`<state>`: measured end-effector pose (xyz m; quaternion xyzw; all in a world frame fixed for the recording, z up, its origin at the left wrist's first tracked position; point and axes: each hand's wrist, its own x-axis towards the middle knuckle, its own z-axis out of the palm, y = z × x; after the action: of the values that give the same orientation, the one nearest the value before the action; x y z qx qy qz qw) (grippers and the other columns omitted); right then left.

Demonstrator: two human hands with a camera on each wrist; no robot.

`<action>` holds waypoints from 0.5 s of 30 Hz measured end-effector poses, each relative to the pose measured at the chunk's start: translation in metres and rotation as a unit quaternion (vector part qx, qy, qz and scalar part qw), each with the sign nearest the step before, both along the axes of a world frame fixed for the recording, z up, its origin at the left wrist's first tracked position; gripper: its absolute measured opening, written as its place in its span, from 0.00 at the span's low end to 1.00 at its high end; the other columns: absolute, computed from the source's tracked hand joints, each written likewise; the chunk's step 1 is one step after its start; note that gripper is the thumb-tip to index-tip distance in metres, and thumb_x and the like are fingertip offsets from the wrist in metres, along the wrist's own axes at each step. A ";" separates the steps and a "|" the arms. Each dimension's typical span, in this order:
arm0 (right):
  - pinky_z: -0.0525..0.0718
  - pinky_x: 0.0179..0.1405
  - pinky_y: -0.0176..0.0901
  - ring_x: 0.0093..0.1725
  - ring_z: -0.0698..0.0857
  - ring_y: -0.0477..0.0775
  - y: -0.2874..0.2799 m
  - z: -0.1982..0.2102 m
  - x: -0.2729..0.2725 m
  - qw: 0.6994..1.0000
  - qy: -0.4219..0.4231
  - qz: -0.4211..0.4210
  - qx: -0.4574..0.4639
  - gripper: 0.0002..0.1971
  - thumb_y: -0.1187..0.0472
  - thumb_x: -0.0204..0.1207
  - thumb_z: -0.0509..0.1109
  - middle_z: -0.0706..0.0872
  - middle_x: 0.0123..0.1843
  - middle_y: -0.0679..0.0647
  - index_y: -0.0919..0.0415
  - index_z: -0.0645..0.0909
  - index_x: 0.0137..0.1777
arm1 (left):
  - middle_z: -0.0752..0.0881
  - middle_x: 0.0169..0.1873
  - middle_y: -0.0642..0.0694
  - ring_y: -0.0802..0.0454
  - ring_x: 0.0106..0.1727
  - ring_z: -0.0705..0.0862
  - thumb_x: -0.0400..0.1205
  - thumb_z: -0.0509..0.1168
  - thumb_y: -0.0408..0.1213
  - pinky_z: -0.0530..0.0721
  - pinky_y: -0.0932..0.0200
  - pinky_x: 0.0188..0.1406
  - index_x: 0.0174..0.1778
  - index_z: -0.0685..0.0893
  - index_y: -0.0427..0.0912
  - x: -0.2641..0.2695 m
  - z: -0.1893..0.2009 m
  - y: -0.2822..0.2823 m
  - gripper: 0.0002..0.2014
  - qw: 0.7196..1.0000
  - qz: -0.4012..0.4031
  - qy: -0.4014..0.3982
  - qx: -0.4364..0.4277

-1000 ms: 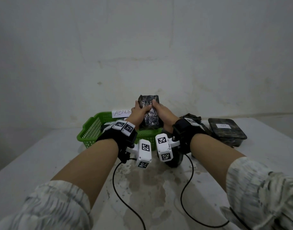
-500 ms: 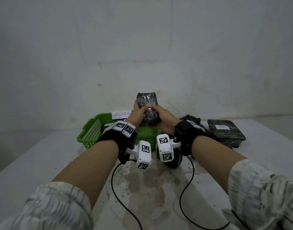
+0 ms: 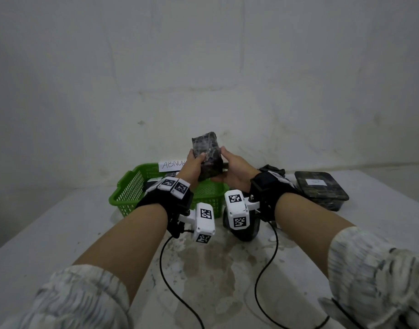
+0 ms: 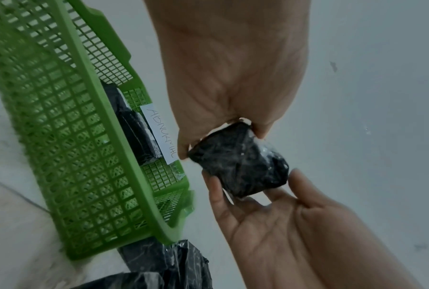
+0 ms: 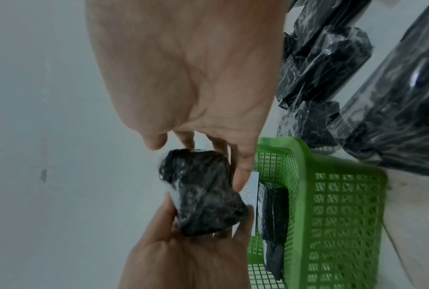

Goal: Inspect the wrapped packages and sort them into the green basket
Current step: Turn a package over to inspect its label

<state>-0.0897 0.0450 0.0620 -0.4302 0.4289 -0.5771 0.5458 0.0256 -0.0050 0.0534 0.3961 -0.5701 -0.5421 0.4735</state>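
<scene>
Both hands hold a small black package wrapped in clear film (image 3: 206,155) upright above the green basket (image 3: 130,193). My left hand (image 3: 193,165) grips its left side, fingers curled round it (image 4: 233,121). My right hand (image 3: 230,169) cups its lower right side, with fingers and thumb against the wrap (image 5: 240,172). The package (image 4: 240,166) shows crinkled film over a dark block in both wrist views (image 5: 201,191). The basket (image 4: 72,136) carries a white handwritten label (image 4: 159,133) and holds dark wrapped packages (image 5: 273,211).
A black lidded box with a white label (image 3: 320,188) sits on the white table at the right. Several more wrapped dark packages (image 5: 327,58) lie between the box and the basket. Two cables trail from the wrist cameras across the stained tabletop (image 3: 203,269). A wall stands close behind.
The package has been turned between the hands and now leans slightly left. My right hand has slid lower on it. Both hands stay above the basket.
</scene>
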 end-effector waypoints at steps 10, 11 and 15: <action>0.76 0.61 0.57 0.61 0.81 0.55 0.003 -0.002 -0.013 0.991 0.131 -0.024 -0.010 0.40 0.63 0.74 0.76 0.82 0.52 0.50 0.49 0.55 0.80 | 0.77 0.66 0.39 0.45 0.52 0.82 0.85 0.58 0.50 0.82 0.54 0.34 0.79 0.58 0.48 0.010 0.012 0.012 0.28 0.997 -0.031 0.047 0.043; 0.77 0.60 0.55 0.60 0.81 0.55 0.003 0.001 -0.012 0.993 0.119 -0.021 -0.004 0.35 0.58 0.75 0.75 0.82 0.54 0.51 0.50 0.60 0.78 | 0.79 0.62 0.40 0.45 0.49 0.83 0.84 0.60 0.48 0.83 0.55 0.29 0.79 0.57 0.48 0.009 0.013 0.015 0.29 0.998 -0.034 0.044 0.042; 0.82 0.53 0.53 0.60 0.79 0.54 0.005 0.011 -0.001 0.991 0.114 -0.074 0.012 0.33 0.31 0.74 0.63 0.77 0.60 0.53 0.54 0.66 0.70 | 0.80 0.52 0.44 0.45 0.48 0.83 0.84 0.62 0.40 0.85 0.44 0.42 0.78 0.56 0.47 0.005 0.012 0.019 0.29 0.995 -0.059 0.051 0.058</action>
<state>-0.0903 0.0497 0.0733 -0.4533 0.5259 -0.5579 0.4546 0.0303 0.0135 0.0654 0.3606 -0.5354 -0.6203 0.4456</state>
